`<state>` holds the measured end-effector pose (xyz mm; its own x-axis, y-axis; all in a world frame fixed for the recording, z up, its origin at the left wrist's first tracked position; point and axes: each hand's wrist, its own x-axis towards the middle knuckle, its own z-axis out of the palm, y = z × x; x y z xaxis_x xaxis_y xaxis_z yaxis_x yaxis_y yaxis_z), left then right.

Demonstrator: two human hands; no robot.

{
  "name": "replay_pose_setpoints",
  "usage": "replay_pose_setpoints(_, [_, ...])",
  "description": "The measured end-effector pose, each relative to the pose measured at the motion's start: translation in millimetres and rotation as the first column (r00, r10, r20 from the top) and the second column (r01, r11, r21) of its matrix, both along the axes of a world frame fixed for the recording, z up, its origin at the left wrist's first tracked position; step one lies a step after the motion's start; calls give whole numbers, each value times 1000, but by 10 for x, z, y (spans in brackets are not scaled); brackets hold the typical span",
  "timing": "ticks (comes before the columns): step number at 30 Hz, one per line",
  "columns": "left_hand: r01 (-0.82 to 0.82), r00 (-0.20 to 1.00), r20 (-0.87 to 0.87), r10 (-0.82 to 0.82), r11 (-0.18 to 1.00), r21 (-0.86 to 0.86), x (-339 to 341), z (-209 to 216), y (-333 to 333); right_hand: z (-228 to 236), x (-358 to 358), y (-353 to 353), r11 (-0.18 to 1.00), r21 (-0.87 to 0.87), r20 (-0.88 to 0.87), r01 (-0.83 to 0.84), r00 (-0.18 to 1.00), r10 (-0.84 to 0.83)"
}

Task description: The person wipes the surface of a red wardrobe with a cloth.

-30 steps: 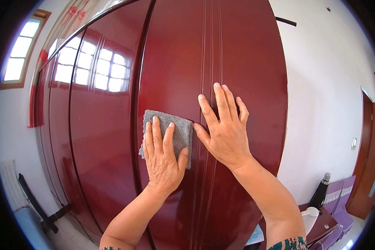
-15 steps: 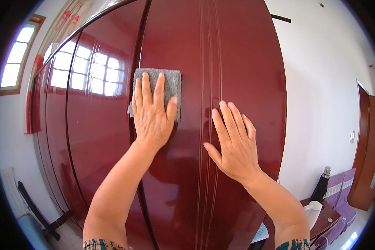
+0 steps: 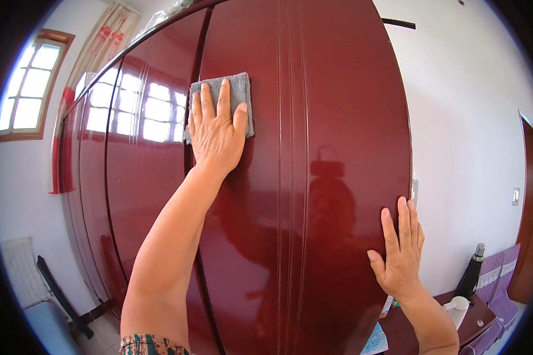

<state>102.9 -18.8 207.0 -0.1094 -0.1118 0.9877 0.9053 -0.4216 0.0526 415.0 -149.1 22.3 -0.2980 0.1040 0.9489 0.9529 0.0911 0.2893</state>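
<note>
Okay, my left hand point(image 3: 219, 135) spreads its fingers, seemingly to hold the grey cloth point(image 3: 238, 86) flush against the red door point(image 3: 349, 89); my right hand point(image 3: 401, 263), fingers parted, likely braces its edge.

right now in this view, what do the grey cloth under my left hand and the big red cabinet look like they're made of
Grey cloth: soft textile with a matte, fuzzy surface, perhaps microfibre, though the fibre can't be told. Red cabinet: probably wood or board under glossy lacquer; it shows bright, mirror-like reflections, but the coating hides the core.
</note>
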Motion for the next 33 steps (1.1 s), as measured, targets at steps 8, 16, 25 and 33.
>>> replay_pose_setpoints(8, [48, 968, -248, -27, 996, 81, 1230, -210, -459, -1, 48, 7, 997, -39, -20, -59, 998, 59])
replay_pose_setpoints(16, [350, 881, -384, -276, 927, 136, 2143, -528, -723, -30, 41, 28, 995, -56, -31, -88, 996, 87])
replay_pose_setpoints(25, [361, 877, -388, -283, 921, 146, 2122, -542, -744, -29, 52, 22, 993, -44, -18, -108, 994, 108])
replay_pose_setpoints(33, [320, 883, -383, -270, 944, 73, 1923, -763, -785, -10, 76, 1, 994, -50, -18, -98, 995, 98])
